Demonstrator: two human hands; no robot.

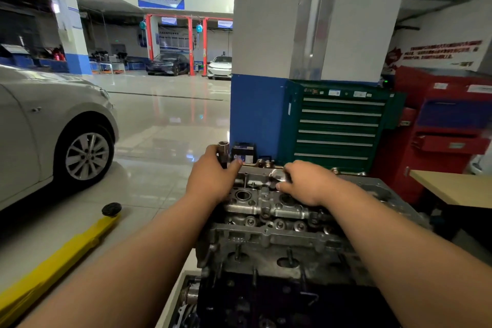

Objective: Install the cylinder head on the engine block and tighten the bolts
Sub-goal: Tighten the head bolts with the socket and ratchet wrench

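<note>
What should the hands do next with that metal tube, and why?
Probably lower the socket onto the cylinder head for tightening: the left hand grips it upright at the head's far end, and the right hand rests on the head.

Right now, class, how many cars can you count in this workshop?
3: a silver car near on the left, a dark car at the back by the red posts, a white car just right of it. The pillar may hide more.

The person's left grip (213,178) holds a metal tube (223,153) by the cylinder head (266,210), the right grip (306,184) rests on top, near a silver car (40,128).
</note>
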